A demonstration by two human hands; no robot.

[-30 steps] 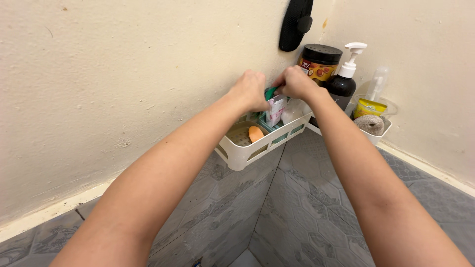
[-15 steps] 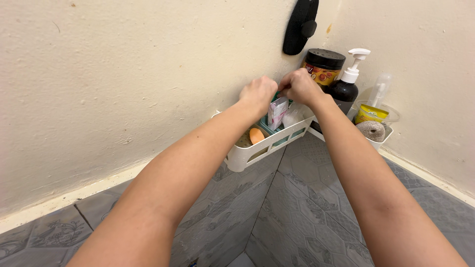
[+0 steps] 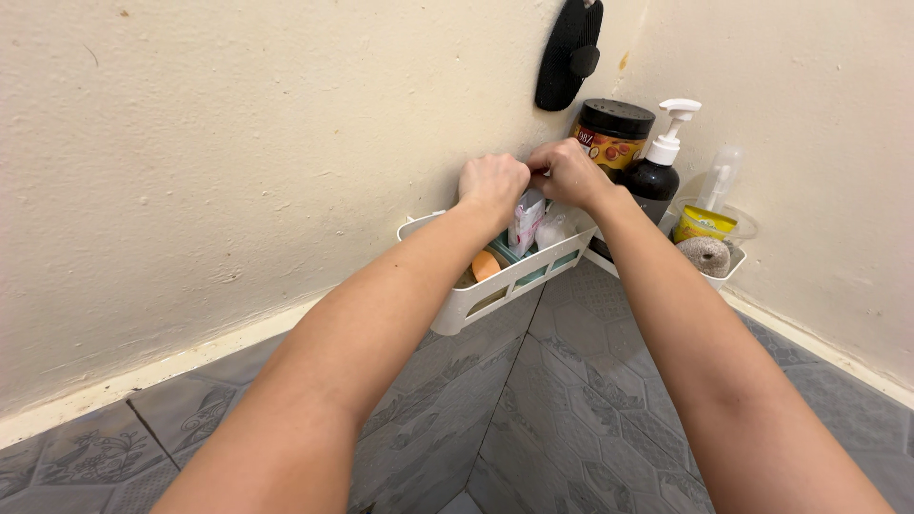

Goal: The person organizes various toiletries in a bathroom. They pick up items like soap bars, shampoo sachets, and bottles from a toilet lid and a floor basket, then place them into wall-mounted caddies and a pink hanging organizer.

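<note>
Two bare forearms reach toward a white plastic corner shelf (image 3: 495, 286) mounted where two cream walls meet above grey patterned tiles. The left hand (image 3: 492, 183) and right hand (image 3: 567, 171) meet above the shelf, fingers curled narrow, pinching the top of a small pink-and-white sachet (image 3: 525, 221) that stands upright inside the shelf (whether both hands grip it, I cannot tell). An orange soap (image 3: 486, 265) lies just left of it. To the right stand a dark-lidded jar (image 3: 609, 133), a black pump bottle (image 3: 655, 171), a yellow tub (image 3: 700, 224) and a grey stone (image 3: 706, 255). A black brush (image 3: 568, 52) hangs on the wall above.
</note>
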